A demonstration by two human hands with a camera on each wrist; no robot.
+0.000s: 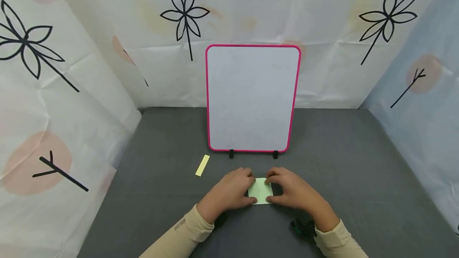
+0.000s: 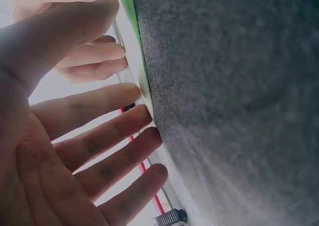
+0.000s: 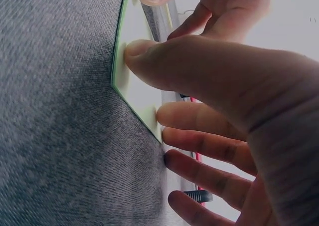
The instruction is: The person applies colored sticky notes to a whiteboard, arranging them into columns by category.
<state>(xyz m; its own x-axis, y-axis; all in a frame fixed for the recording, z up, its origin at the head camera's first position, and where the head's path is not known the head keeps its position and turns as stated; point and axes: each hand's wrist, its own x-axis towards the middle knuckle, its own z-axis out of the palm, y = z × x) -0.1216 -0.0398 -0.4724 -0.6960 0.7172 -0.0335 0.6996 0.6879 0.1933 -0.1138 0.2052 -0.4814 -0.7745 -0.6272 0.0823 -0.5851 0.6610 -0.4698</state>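
A pale green square of paper [image 1: 260, 190] lies flat on the grey cloth in front of the whiteboard. My left hand [image 1: 231, 188] is at its left side, thumb and fingertips on the edge. In the left wrist view its fingers [image 2: 102, 141] are nearly straight and spread. On the opposite side, my right hand [image 1: 292, 188] touches the paper. The right wrist view shows the right thumb [image 3: 164, 61] pressing on the paper's top near a corner, while the index fingertip meets the edge farther away.
A narrow yellow paper strip [image 1: 202, 165] lies left of the hands. Behind the paper stands a whiteboard [image 1: 251, 98] with a pink frame on small black feet. Grey cloth [image 1: 161, 194] covers the table, and patterned white sheets [image 1: 143, 63] hang at the back and sides.
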